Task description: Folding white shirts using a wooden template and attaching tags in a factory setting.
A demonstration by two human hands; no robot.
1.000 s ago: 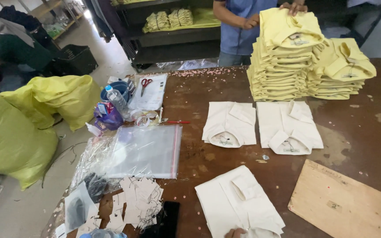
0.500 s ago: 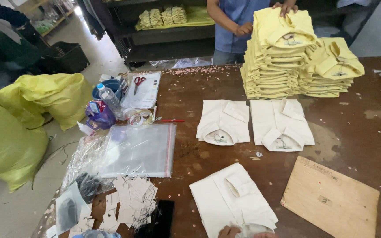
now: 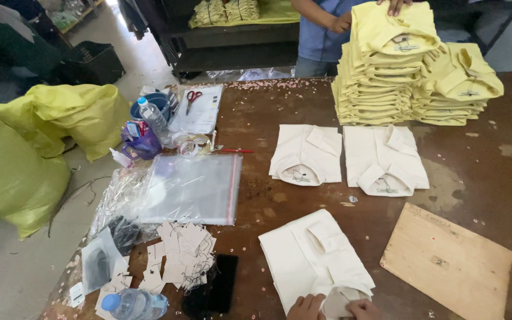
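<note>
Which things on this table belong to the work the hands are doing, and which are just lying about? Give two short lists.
In the work:
left hand
right hand
cream shirt they hold at the collar
clear bags
paper tags

Lying about:
scissors
water bottle
wooden board
black phone
yellow shirt stacks

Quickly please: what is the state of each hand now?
Left hand: closed on the collar of the folded cream shirt.
Right hand: gripping the same collar.
</note>
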